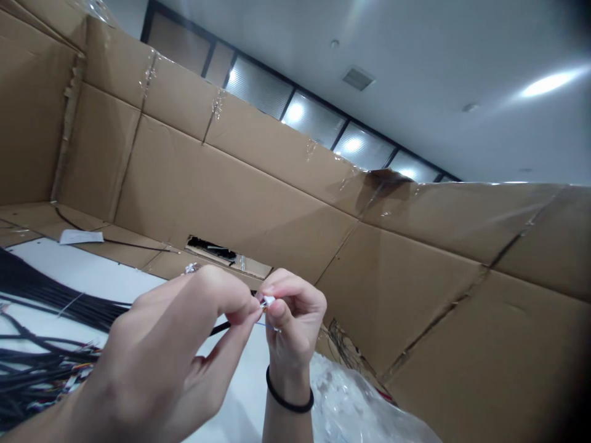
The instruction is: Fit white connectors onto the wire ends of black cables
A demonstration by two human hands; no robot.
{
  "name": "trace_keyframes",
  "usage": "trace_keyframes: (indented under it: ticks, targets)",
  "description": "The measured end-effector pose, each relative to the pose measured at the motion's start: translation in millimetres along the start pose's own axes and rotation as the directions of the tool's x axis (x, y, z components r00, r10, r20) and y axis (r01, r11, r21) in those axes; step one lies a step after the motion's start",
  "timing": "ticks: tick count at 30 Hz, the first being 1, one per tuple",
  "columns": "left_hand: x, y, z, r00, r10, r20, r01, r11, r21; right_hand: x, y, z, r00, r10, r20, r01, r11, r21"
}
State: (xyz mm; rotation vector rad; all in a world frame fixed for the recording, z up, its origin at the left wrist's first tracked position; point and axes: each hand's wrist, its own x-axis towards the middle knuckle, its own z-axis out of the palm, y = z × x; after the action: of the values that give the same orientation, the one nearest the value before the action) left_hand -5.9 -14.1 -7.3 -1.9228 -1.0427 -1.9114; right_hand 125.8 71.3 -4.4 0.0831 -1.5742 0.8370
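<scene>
A small white connector (268, 301) is pinched between the thumb and fingers of my right hand (295, 311). Against it, my left hand (184, 332) is closed in a pinch on the thin wires at the end of a black cable (220, 328). The fingertips of both hands nearly meet at the connector. One thin blue wire (262, 323) sticks out below it, apart from the others. My fingers cover most of the wire ends, so I cannot tell how many sit in the connector.
Bundled black cables (55, 289) lie at the left on a white surface (124, 266), with loose cables with coloured wire ends (69, 375) nearer me. Clear plastic bags (360, 400) stand at the lower right. Taped cardboard walls (240, 178) enclose the far side, with a slot (212, 248) low down.
</scene>
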Motion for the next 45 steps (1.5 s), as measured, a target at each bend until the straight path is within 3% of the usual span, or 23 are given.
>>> trace_keyframes:
  ticks: [8,12,18,23,34,45]
  targets:
    - [6.5,8.8,-2.0,0.994,0.109,-0.028,-0.104,0.984,0.143,-1.2,4.0,-4.9,0.999,-0.029,-0.022,0.027,0.994,-0.108]
    - [8.1,9.4,-0.1,0.994,0.106,-0.041,-0.098,0.981,0.167,-1.5,5.3,-6.3,1.0,-0.022,-0.012,0.021,0.994,-0.104]
    - [6.9,8.7,-0.2,0.994,0.102,-0.045,-0.095,0.986,0.139,-1.1,4.8,-6.2,1.0,0.0,0.024,0.001,0.999,-0.04]
    - [6.5,6.0,-3.6,0.996,0.092,-0.007,-0.091,0.991,0.099,-0.3,1.2,-7.7,1.0,-0.002,-0.009,0.002,0.996,-0.087]
    - [8.0,5.2,2.7,1.0,-0.019,0.003,0.019,0.999,0.034,1.2,2.4,-8.1,0.999,-0.029,-0.033,0.025,0.991,-0.132]
    - [16.0,2.0,-5.7,0.996,-0.032,0.081,0.031,0.999,0.011,3.5,0.3,-8.1,0.997,-0.041,0.07,0.052,0.986,-0.156]
